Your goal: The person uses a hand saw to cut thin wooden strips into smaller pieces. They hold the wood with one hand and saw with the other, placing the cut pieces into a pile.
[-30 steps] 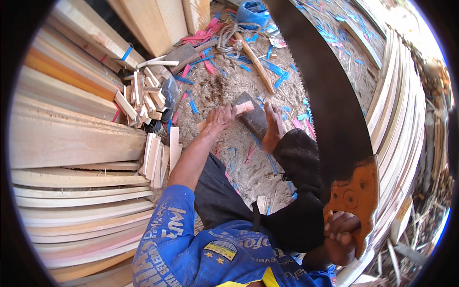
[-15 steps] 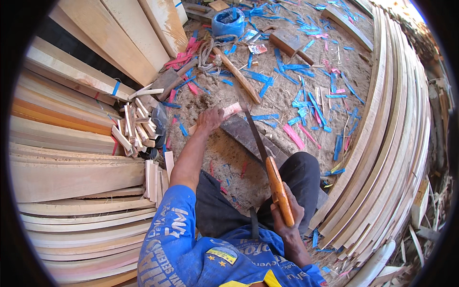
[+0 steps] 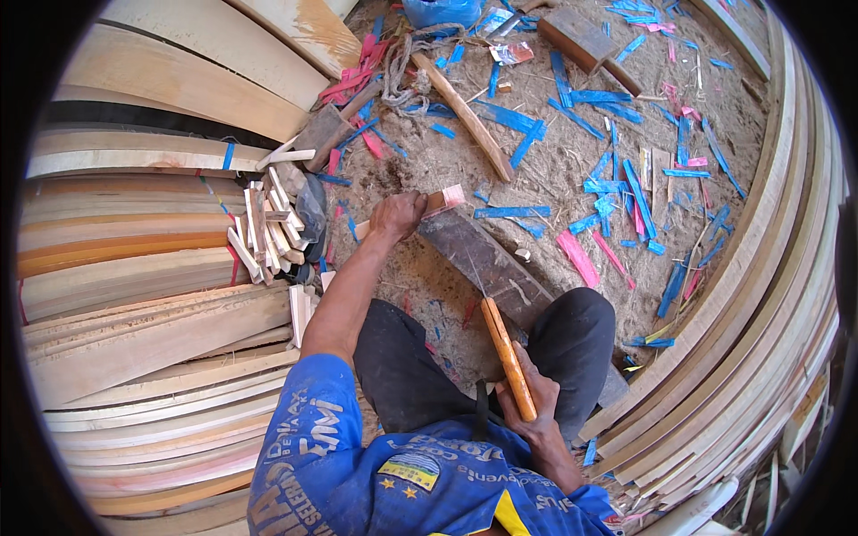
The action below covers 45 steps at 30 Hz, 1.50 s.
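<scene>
A: What is gripped nearest the body?

B: A saw [image 3: 502, 344] is clasped by the right hand [image 3: 529, 406] around its smooth orange wooden handle; its thin blade is seen edge-on, reaching onto a dark, worn plank [image 3: 487, 263].

A: And beyond that?

B: A short pale stick [image 3: 438, 204] with a pinkish end is clenched in the left hand [image 3: 398, 214] and laid at the plank's far end, over sandy ground.

A: What is seen farther off?

B: Short offcuts [image 3: 264, 228] are heaped at left against stacked curved boards [image 3: 152, 313]. Flat blue strips [image 3: 617, 170] are scattered about, and a blue bag [image 3: 442, 11], its contents hidden, is set at the far edge.
</scene>
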### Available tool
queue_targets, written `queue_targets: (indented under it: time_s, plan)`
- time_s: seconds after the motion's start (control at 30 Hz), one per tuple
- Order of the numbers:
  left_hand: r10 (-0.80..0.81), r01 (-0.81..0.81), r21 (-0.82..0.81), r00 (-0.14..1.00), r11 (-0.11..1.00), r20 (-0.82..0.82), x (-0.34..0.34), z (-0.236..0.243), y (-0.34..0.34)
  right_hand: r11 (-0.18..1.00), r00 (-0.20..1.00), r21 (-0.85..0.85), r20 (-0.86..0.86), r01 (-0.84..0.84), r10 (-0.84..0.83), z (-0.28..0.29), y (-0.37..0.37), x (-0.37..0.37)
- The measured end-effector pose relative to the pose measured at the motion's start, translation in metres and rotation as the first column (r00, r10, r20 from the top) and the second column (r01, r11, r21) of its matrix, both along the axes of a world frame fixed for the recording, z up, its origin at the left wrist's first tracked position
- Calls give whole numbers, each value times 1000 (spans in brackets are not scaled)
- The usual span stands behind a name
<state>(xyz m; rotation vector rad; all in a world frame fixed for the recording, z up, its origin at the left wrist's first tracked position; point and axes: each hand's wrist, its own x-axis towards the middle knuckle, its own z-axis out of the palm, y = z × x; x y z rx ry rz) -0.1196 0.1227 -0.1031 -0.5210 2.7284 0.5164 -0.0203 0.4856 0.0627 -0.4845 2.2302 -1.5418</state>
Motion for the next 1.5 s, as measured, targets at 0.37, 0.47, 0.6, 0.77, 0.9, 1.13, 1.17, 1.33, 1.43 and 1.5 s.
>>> queue_targets:
  time_s: [0.37, 0.47, 0.6, 0.77, 0.9, 1.13, 1.17, 1.33, 1.43, 1.5]
  plan:
    - [13, -11, 86, 1000, 996, -21, -4, 5, 3, 999, 1000, 53, 9, -1, 0, -12, 1, 8]
    - [32, -34, 75, 999, 997, 30, -5, -2, -1, 999, 999, 39, 5, 34, -34, -15, 2, 9]
    - [61, -66, 79, 996, 995, 63, -15, -7, -3, 999, 999, 44, -43, 27, -25, -19, 3, 13]
    - [234, -236, 23, 971, 972, 57, -35, -17, 9, 998, 998, 54, -51, 29, -26, -18, -1, 15]
    - [386, -387, 4, 921, 922, 56, -41, 1, 29, 995, 998, 102, -61, -10, 16, -12, -4, 13]
    - [475, -475, -10, 880, 880, 2, -37, -5, 38, 995, 996, 85, -68, -56, 62, 2, -5, 11]
    - [460, -460, -3, 888, 888, -4, -43, -2, 40, 994, 996, 94, -71, -48, 54, 13, -4, 9]
    - [442, -441, -29, 894, 897, 75, -46, 5, 36, 993, 997, 100, -50, -57, 62, 28, 13, 17]
    - [393, -393, -11, 917, 919, 76, -47, 5, 38, 997, 995, 52, -81, -58, 62, -3, -33, -20]
    - [410, -408, -44, 911, 912, 48, -37, 1, 37, 995, 997, 63, -23, -73, 75, -7, -59, -34]
